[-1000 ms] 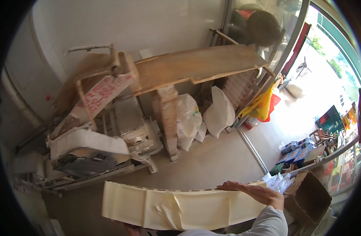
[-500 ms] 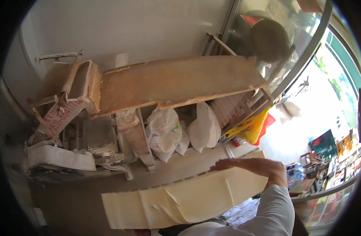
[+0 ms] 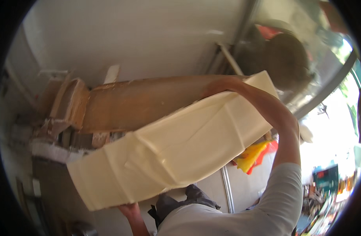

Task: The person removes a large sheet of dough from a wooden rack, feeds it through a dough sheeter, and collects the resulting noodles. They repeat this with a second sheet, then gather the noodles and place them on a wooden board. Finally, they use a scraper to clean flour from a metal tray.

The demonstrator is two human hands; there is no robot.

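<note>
A long, cream-coloured sheet (image 3: pixel 188 145) with several creases across it is held up in front of my body, slanting up to the right. I cannot make out its material. My right arm reaches over its right end, and my right hand (image 3: pixel 223 84) grips the far edge, slightly blurred. From below, my left hand (image 3: pixel 129 210) holds the near edge towards the left end; its fingers are mostly hidden beneath the sheet. Behind it stands a long brown wooden bench (image 3: pixel 149 100) with worn edges, partly covered by the sheet.
At the bench's left end is a box-like wooden piece (image 3: pixel 72 102). A yellow bag (image 3: pixel 252 155) and a red one hang by the right end. A large round dark object (image 3: pixel 286 59) stands behind glass at the back right. Assorted goods (image 3: pixel 326 208) crowd the lower right.
The cream sheet has risen and moved forward over the bench's near side, tilting up to the right. My right hand has gone up with it, and my left hand has come into clearer view.
</note>
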